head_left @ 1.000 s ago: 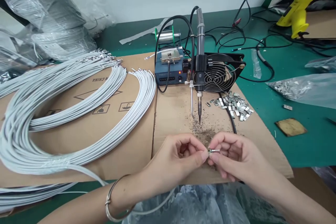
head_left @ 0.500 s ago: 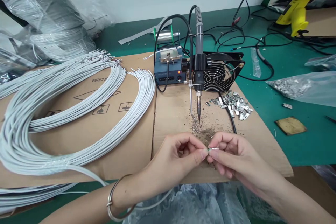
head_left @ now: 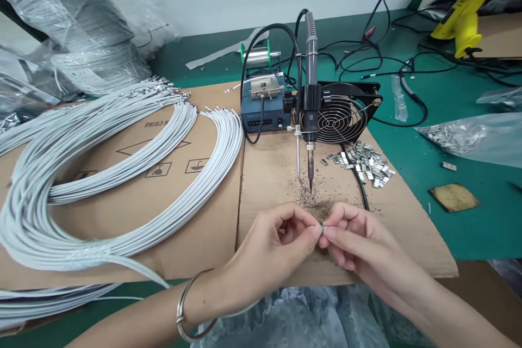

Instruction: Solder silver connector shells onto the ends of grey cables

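Observation:
My left hand (head_left: 272, 247) and my right hand (head_left: 359, 244) meet fingertip to fingertip over the cardboard sheet (head_left: 269, 174). Together they pinch a tiny metal terminal (head_left: 322, 227) on the end of a white wire that trails back under my left wrist. Just beyond my fingers a soldering iron (head_left: 310, 119) hangs tip down in a stand, above a patch of solder debris (head_left: 316, 204). To the right of the iron lies a pile of small metal terminals (head_left: 365, 162).
Bundles of white wires (head_left: 101, 174) curve across the cardboard on the left. A blue soldering station (head_left: 265, 111) and a black fan (head_left: 342, 117) stand behind the iron. A plastic bag of terminals (head_left: 468, 138), black cables and a yellow tool (head_left: 465, 16) lie on the green mat.
My hands have shifted slightly away from me and closer together; the terminal, which stuck out between the fingertips before, is now almost covered by them.

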Tool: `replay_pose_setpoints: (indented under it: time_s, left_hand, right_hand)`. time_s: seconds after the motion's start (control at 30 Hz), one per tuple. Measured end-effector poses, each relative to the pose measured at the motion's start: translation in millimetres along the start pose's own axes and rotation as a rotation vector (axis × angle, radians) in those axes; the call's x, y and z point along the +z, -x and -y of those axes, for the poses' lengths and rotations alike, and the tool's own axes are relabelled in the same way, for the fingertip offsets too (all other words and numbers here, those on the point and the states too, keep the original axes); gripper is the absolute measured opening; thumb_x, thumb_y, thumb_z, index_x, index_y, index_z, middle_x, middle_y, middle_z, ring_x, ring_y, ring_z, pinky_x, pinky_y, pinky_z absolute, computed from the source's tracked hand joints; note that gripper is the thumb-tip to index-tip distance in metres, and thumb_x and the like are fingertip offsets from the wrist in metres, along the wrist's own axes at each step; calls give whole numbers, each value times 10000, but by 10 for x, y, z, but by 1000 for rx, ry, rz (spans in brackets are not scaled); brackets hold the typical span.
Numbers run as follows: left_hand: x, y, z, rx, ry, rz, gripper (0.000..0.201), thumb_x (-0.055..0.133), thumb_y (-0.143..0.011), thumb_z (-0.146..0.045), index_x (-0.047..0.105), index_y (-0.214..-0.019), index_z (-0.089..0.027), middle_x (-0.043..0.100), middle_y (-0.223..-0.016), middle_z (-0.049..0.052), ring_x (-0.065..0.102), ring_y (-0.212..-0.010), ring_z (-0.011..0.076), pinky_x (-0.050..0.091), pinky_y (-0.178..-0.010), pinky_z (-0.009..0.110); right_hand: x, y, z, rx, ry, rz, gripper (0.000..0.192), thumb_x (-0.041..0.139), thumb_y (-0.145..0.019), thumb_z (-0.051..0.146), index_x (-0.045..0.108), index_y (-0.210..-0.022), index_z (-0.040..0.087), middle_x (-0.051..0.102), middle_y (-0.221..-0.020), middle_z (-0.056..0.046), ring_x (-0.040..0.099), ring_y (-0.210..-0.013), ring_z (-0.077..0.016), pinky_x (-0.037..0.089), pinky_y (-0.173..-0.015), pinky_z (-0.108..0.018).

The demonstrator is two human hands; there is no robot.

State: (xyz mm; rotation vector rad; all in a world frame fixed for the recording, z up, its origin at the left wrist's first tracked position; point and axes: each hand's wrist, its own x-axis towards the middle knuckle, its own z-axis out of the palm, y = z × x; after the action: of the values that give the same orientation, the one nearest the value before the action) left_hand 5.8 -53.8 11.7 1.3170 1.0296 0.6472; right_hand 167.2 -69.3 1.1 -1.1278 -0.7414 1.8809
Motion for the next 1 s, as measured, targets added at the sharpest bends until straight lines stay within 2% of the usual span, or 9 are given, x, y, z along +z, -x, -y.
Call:
replay_pose_setpoints:
  time_s: [0.27, 0.43, 0.6, 0.7, 0.77, 0.93, 1.0]
  left_hand:
    - [16, -22, 14, -28, 122, -6, 130, 546, -836, -261, 549, -753, -161, 626, -723, -3, 535, -701, 112, 402, -663, 221]
    - [11, -40, 37, -16, 90, -31, 144, 549, -836, -287, 556, -766, -162, 624, -717, -4, 521, -691, 108, 393, -661, 223]
    - [-32, -74, 53, -15, 96, 46, 142, 543, -838, -279, 572, -780, -152, 629, -744, 19, 548, -721, 129, 409, -687, 252]
    - [-47, -70, 62, -18, 90, 75, 125, 538, -841, -256, 568, -780, -152, 638, -757, 23, 556, -734, 132, 411, -686, 253]
    - [-40, -56, 64, -14, 56, 67, 127, 524, -850, -258, 561, -782, -157, 637, -763, 18, 553, -729, 129, 407, -675, 251]
    - [-9, -23, 45, 11, -26, 1, 155, 475, -878, -308, 520, -799, -183, 613, -739, -8, 516, -698, 120, 387, -646, 248]
    - [-14, -18, 36, 14, -34, 1, 148, 461, -885, -309, 509, -815, -189, 610, -743, -12, 502, -690, 117, 378, -638, 245]
  right_hand:
    - [38, 8, -5, -96, 58, -48, 213, 733, -702, 285, 559, -655, 172, 581, -569, 23, 412, -479, -78, 312, -461, -194]
    - [41, -19, -7, -26, -21, -34, 196, 709, -726, 276, 554, -674, 168, 586, -566, 25, 379, -457, -67, 260, -446, -192]
    - [17, -20, 0, 0, -3, -16, 192, 708, -720, 268, 558, -656, 169, 554, -512, 36, 366, -446, -70, 255, -437, -191]
    - [14, -14, 2, -23, 61, -24, 189, 713, -718, 252, 559, -648, 167, 599, -570, 21, 392, -466, -69, 283, -439, -181]
    - [21, -14, -1, -41, 82, -35, 191, 720, -712, 250, 560, -650, 167, 618, -599, 17, 404, -478, -67, 301, -440, -172]
    - [40, -30, -22, -76, 71, -44, 188, 689, -758, 290, 574, -672, 168, 547, -512, 56, 397, -465, -53, 317, -440, -144]
    - [32, -34, -28, -83, 74, -40, 164, 686, -765, 287, 591, -699, 172, 583, -551, 46, 415, -477, -50, 330, -447, -138]
